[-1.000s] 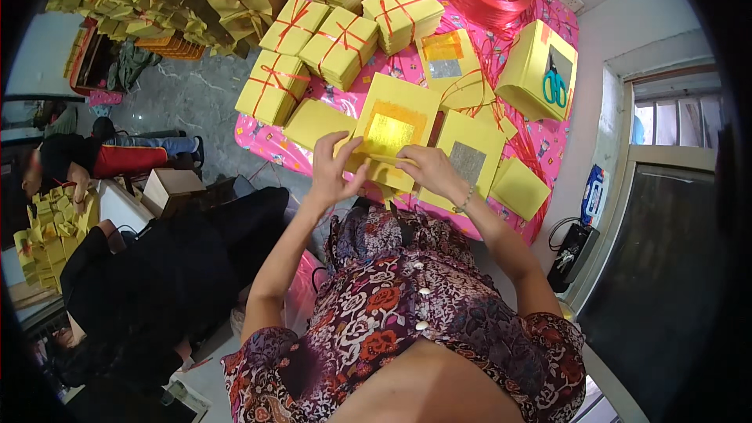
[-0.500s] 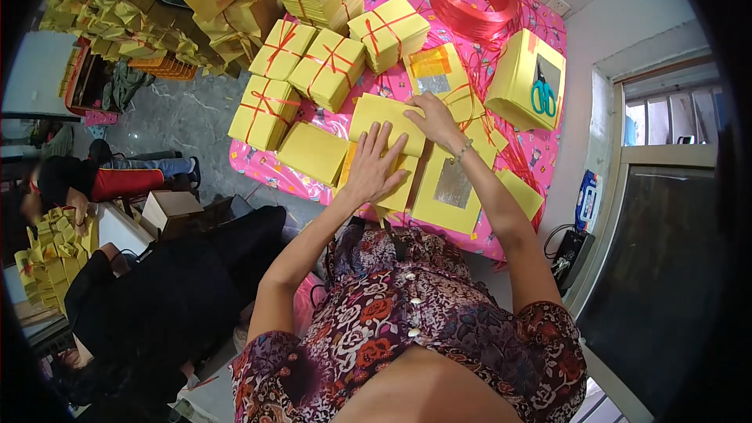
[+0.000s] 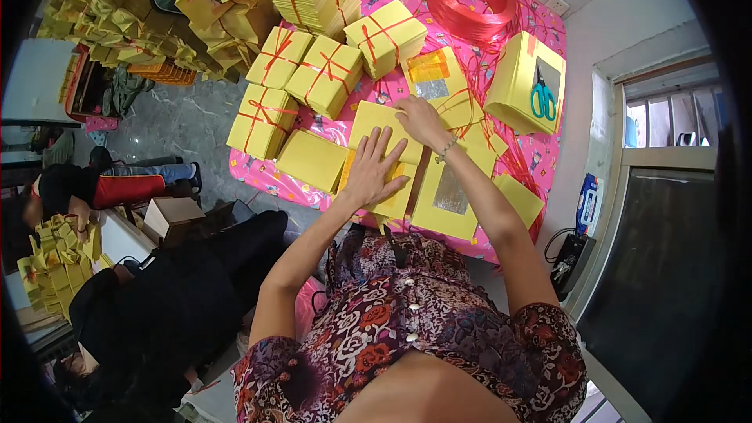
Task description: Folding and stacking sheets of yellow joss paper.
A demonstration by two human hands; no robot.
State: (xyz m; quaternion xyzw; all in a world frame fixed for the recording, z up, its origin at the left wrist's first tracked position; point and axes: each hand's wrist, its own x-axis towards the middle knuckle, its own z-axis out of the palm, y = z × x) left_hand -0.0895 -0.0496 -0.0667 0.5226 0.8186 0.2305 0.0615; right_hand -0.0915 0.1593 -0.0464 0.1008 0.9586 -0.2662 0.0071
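We observed the left hand [image 3: 374, 172] laid palm down on the folded yellow paper [image 3: 372, 115], fingers spread apart. The right hand [image 3: 423, 124] was at the upper right of the same paper, fingers bent and touching its edge; we could not tell whether thumb and fingers pinched it. A bracelet [image 3: 447, 147] circled the right wrist.

We located the folded paper near the front edge of the table, on a pink patterned cover [image 3: 301, 190], with an orange area partly showing beneath the left hand. Just left of it we noted a plain yellow packet [image 3: 311, 160]; to the right, a yellow sheet [image 3: 435, 215] bearing a silver rectangle [image 3: 452, 192].

Farther back we recorded yellow bundles [image 3: 321, 82] tied with red ribbon and a coil of red cord [image 3: 470, 25]. At the right, scissors [image 3: 542, 100] with teal handles lay against a yellow stack [image 3: 511, 82]. We saw a person in black [image 3: 180, 282] at the left.
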